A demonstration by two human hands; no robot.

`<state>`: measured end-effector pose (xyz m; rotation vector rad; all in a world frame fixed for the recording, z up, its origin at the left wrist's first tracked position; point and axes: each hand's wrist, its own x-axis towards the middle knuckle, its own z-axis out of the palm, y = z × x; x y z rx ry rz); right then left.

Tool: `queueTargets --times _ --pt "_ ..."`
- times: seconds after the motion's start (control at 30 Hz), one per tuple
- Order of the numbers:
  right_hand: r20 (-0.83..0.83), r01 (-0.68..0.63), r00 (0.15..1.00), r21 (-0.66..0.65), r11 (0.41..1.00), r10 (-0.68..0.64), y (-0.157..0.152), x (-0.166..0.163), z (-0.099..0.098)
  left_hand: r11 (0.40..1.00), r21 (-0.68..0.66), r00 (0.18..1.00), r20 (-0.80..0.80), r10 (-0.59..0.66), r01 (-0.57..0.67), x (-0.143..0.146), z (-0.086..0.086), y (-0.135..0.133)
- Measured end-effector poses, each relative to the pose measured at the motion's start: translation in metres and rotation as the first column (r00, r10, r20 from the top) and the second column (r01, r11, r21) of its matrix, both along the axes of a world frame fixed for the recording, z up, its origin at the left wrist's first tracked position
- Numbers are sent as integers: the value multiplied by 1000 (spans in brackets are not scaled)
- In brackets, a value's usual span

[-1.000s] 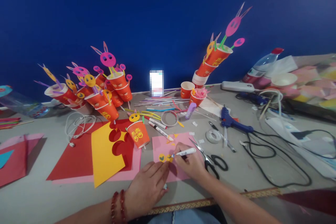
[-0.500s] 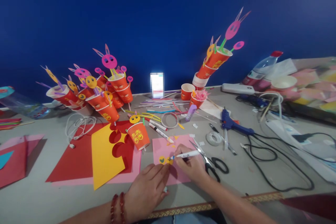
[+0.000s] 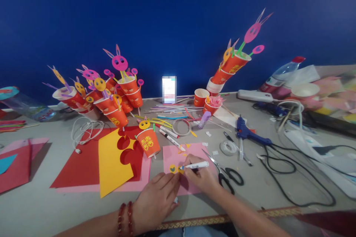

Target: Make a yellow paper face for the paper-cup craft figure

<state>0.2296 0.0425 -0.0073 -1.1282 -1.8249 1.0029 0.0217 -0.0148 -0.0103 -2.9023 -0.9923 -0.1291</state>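
Note:
My right hand (image 3: pixel 202 178) grips a white marker (image 3: pixel 194 165) with its tip on a small yellow paper cutout (image 3: pixel 176 169). The cutout lies on a pink paper sheet (image 3: pixel 178 153) near the table's front edge. My left hand (image 3: pixel 156 199), with a red bead bracelet at the wrist, lies flat on the pink sheet's lower left part, fingertips right beside the cutout. An orange paper cup (image 3: pixel 148 142) with a yellow face disc stands just left of the pink sheet.
Black scissors (image 3: pixel 225 174), a tape roll (image 3: pixel 228 147) and a blue glue gun (image 3: pixel 246 132) with its black cord lie to the right. Yellow paper (image 3: pixel 112 166) on red paper (image 3: pixel 75 166) lies left. Decorated orange cups (image 3: pixel 111 98) stand at the back, straws and markers mid-table.
The marker has tilted slightly flatter and its tip shifted a little on the yellow cutout. My left hand stays put. The camera view drifted a bit.

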Motion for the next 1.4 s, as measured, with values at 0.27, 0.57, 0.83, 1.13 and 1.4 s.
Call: queueTargets --times 0.27,0.57,0.83,1.13,1.4 --pt "12 -1 1000 4 1000 1 1 -1 0 1000 10 1000 11 -6 6 0 2 0" --pt "-29 3 1000 16 1000 -2 0 0 -3 999 48 1000 9 -10 10 0 3 0" --pt "12 -8 1000 28 1000 8 0 0 -4 1000 26 1000 5 -10 10 0 1 0" --pt "31 -15 999 17 1000 14 1 0 -3 999 46 999 38 -10 8 0 1 1" --pt "13 -14 1000 8 1000 14 0 1 -4 998 62 999 35 -9 7 0 2 1"
